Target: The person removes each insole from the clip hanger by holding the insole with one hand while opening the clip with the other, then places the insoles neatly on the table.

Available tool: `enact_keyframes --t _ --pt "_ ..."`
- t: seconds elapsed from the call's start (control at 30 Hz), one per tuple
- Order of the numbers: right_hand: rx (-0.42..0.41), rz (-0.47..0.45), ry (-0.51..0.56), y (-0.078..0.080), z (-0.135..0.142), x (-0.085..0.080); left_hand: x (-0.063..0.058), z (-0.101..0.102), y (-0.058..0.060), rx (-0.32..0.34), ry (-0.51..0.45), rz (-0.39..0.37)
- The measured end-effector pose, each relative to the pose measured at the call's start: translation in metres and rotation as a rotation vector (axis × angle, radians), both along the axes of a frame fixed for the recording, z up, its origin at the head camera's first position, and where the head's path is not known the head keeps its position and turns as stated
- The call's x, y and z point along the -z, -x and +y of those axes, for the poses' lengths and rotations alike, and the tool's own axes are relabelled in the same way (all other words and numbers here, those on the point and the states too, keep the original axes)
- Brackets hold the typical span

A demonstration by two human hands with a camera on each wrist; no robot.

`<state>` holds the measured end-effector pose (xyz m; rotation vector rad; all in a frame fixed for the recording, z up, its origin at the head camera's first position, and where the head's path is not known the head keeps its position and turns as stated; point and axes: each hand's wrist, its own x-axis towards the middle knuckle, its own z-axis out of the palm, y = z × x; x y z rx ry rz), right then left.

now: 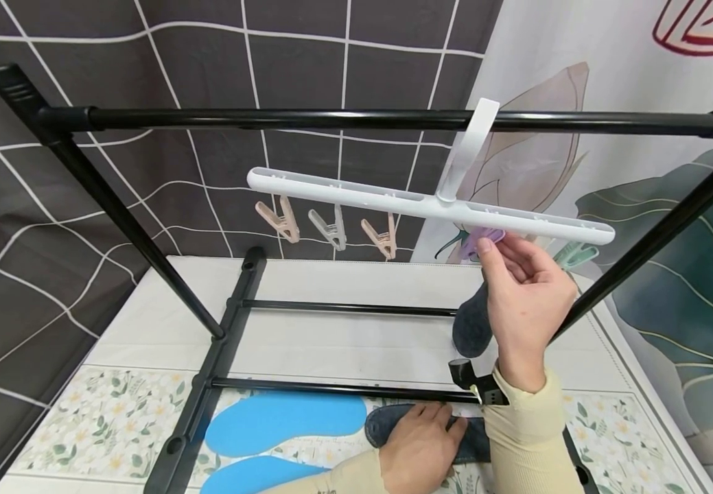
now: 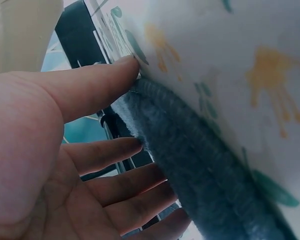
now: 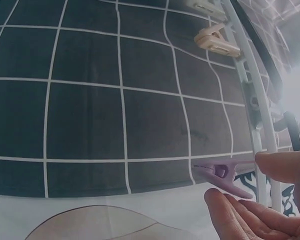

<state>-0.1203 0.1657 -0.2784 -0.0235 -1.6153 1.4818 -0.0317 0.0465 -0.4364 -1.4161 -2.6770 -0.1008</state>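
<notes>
My right hand (image 1: 526, 295) holds a purple clothespin (image 3: 222, 172) just under the white hanger (image 1: 356, 199), thumb at one handle and fingers by the other. Below, my left hand (image 1: 421, 446) rests on a dark blue fuzzy insole (image 1: 383, 422) lying on the table; its thumb and fingertips touch the insole (image 2: 175, 145) in the left wrist view. A second dark insole (image 1: 472, 326) hangs beneath the hanger's right part, partly hidden by my right hand. Near it, a green clothespin (image 1: 576, 254) is on the hanger.
The hanger hooks over the top bar (image 1: 270, 119) of a black rack. Several pale clothespins, one peach (image 1: 282, 219), hang along its left part. Two light blue insoles, one whole (image 1: 288, 418), lie by the rack's base (image 1: 204, 384). A dark checked curtain (image 1: 208, 75) stands behind.
</notes>
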Motion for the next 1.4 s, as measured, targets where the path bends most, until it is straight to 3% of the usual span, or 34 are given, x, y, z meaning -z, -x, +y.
enact_keyframes --t 0.4,0.53,0.67,0.77,0.97,1.07,1.23,1.4 --pt "0.020 0.019 0.000 -0.010 0.005 -0.001 -0.006 -0.002 0.003 -0.015 0.025 -0.132" --pt "0.024 0.073 -0.018 -0.015 0.007 -0.002 -0.011 -0.003 0.002 -0.013 -0.007 -0.108" --pt "-0.014 0.131 0.044 -0.024 0.004 -0.012 -0.018 -0.005 0.004 -0.013 -0.067 -0.067" --pt "-0.034 0.169 0.083 -0.029 0.004 -0.017 -0.023 -0.006 0.009 -0.029 -0.102 -0.088" --pt "0.013 0.167 0.088 -0.027 0.017 -0.011 -0.031 -0.010 0.020 -0.070 -0.184 -0.095" --pt "0.071 0.141 0.053 -0.024 0.025 -0.006 -0.033 -0.013 0.027 -0.081 -0.234 -0.098" --pt "0.190 0.086 -0.110 -0.022 0.036 0.001 -0.034 -0.017 0.037 -0.117 -0.313 -0.094" --pt "0.213 0.061 -0.197 -0.022 0.043 0.003 -0.034 -0.019 0.046 -0.157 -0.390 -0.067"
